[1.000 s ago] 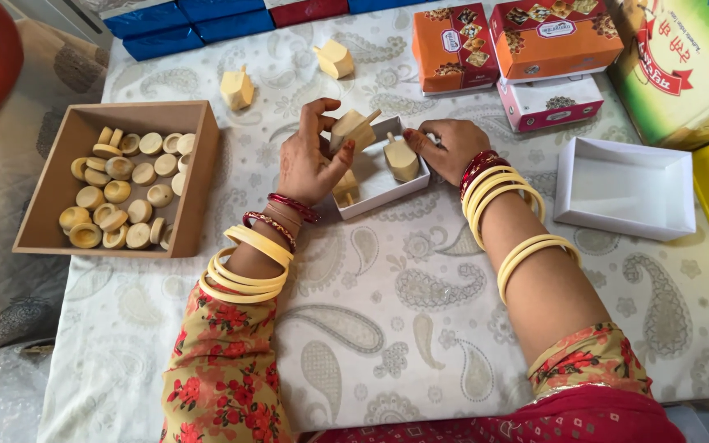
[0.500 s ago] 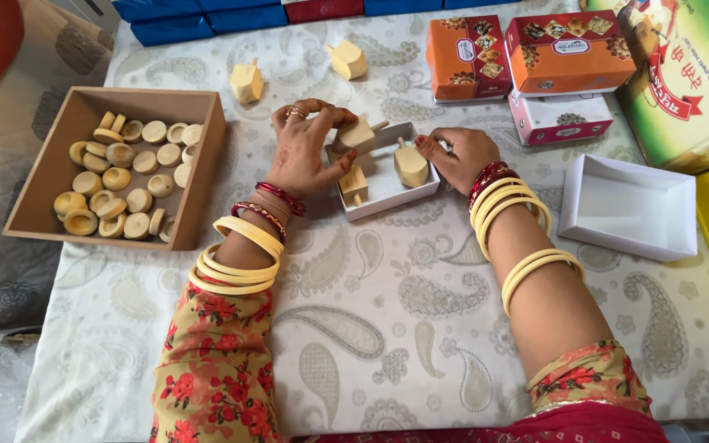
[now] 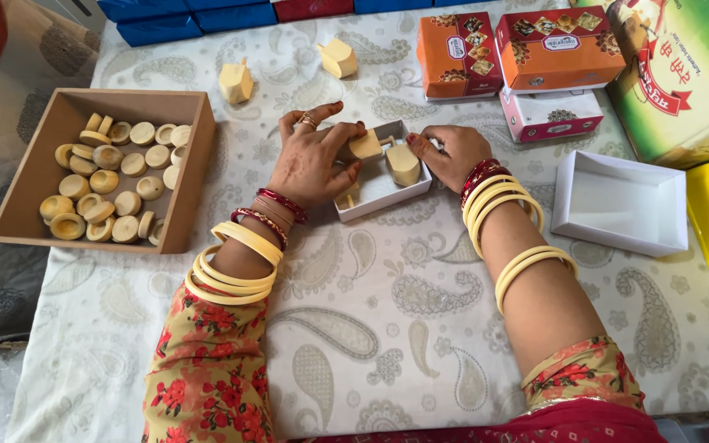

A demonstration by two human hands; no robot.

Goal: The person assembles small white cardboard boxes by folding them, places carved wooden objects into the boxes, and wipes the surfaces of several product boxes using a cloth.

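Wooden tops (image 3: 404, 164) in small white box (image 3: 383, 190), paisley cloth (image 3: 371, 312); left hand (image 3: 313, 164) pinches one, right hand (image 3: 453, 152) grip unclear.

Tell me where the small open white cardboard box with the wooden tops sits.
In the head view, the small open white cardboard box lies at the table's centre, between the left hand and right hand, right of the brown tray of wooden discs.
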